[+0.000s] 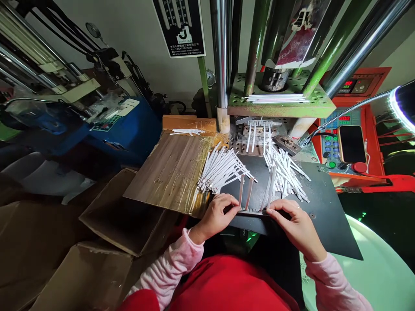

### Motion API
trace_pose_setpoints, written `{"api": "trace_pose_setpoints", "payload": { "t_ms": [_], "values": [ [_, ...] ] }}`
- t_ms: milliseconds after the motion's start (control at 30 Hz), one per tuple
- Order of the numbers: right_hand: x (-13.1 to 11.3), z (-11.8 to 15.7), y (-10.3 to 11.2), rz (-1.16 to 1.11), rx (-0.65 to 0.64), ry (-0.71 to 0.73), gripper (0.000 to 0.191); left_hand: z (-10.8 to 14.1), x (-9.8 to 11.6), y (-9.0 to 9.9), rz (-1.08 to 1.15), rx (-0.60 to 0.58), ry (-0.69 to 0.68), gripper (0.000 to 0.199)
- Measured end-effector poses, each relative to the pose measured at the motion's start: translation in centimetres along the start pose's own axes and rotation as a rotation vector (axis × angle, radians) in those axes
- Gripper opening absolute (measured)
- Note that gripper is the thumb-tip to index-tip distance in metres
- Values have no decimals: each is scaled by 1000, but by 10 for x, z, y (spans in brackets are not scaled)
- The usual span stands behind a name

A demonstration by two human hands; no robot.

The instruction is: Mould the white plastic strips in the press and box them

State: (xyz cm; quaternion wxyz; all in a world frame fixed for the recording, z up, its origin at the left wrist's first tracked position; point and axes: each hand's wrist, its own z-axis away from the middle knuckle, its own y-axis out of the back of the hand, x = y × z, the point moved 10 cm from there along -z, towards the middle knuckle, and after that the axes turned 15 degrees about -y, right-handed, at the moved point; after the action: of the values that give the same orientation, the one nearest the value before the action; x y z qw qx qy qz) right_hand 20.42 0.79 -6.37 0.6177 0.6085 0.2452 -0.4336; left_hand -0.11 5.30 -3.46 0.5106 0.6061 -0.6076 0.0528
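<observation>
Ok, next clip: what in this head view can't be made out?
- Ends of the dark bar: hidden by the left hand and right hand.
- Small print on the black sign: too small to read.
- Tops of the steel press columns: cut off by the top edge.
- Buttons' labels on the control panel: too small to read.

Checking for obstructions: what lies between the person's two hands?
In the head view, between the left hand and right hand lies a moulded runner with strips rising from it, its ends at both hands.
</observation>
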Motion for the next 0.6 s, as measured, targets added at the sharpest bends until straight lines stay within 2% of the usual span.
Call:
{"api": "trace_pose_setpoints", "payload": {
  "t_ms": [167,233,333,400,467,533,600],
  "values": [
    [-2,10,-3,129,60,86,31,2,-2,1,4,20,9,11],
    [-3,10,-1,164,34,121,30,4,-4,1,9,25,15,11],
    [-12,-6,23,163,-8,188,32,7,-5,2,13,22,12,9],
    [-24,-37,53,152,60,214,45,7,-4,-1,-16,-19,8,10],
    [-39,-84,82,147,164,223,48,7,-4,-6,-68,-97,26,24],
    [-56,-141,97,157,251,234,51,8,-5,-12,-126,-176,56,32],
    [-73,-193,106,210,396,259,49,9,-5,-16,-172,-223,66,32]
  ]
}}
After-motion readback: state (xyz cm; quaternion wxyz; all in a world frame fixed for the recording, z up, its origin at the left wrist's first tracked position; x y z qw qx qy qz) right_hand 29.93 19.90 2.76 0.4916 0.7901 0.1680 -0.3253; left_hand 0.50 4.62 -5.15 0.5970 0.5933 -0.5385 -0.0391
